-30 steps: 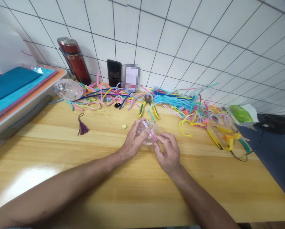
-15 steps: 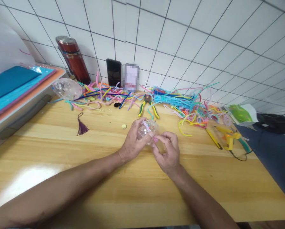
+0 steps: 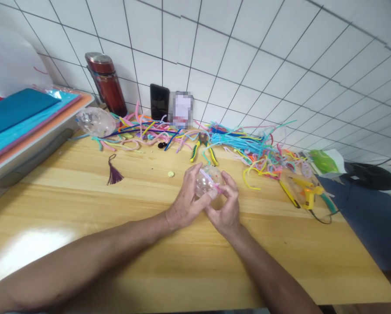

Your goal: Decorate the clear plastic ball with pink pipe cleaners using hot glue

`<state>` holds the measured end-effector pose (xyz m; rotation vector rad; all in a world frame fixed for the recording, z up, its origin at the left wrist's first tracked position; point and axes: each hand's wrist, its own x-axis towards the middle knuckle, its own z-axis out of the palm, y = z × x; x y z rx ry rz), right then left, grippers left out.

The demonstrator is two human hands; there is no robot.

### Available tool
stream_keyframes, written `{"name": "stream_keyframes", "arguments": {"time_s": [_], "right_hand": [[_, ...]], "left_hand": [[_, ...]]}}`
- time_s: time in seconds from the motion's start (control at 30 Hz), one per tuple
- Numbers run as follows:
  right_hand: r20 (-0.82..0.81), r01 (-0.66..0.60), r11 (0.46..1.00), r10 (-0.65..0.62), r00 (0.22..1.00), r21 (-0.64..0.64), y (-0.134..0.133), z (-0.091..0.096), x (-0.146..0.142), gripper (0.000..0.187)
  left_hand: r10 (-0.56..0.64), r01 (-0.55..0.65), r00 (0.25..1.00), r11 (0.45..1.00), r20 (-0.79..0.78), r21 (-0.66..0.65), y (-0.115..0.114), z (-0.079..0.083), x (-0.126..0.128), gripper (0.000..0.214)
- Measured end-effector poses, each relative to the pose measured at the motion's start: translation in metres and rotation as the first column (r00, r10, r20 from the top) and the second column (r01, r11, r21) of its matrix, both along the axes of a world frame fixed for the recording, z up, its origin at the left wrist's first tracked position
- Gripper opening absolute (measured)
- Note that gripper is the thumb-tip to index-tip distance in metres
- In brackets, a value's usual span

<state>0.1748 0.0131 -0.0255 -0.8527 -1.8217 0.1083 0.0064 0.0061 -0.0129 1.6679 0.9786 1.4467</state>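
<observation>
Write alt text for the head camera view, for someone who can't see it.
Over a wooden table, the left hand and right hand together hold a clear ball with a pink pipe cleaner lying across it. Behind them, colourful pipe cleaners, pliers and a red flask sit along a white tiled wall; a yellow glue gun lies to the right.

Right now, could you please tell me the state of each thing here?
clear ball: held between left hand and right hand
pink pipe cleaner: lying across that ball
flask: upright, lid on
phone: screen dark, propped up
pliers: lying, handles apart
glue gun: on its side
</observation>
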Motion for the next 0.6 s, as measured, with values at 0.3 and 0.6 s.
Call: {"name": "stream_keyframes", "arguments": {"time_s": [0.3, 0.6], "right_hand": [[-0.256, -0.116, 0.978, 0.069, 0.964, -0.172, 0.005, 0.010, 0.006, 0.064], [-0.700, -0.452, 0.773, 0.015, 0.714, -0.445, 0.016, 0.028, 0.025, 0.062]], "left_hand": [[-0.078, 0.098, 0.976, 0.991, 0.204, -0.089, -0.004, 0.012, -0.002, 0.063], [-0.091, 0.124, 0.973, 0.982, 0.213, -0.144, 0.001, 0.021, 0.000, 0.064]]}}
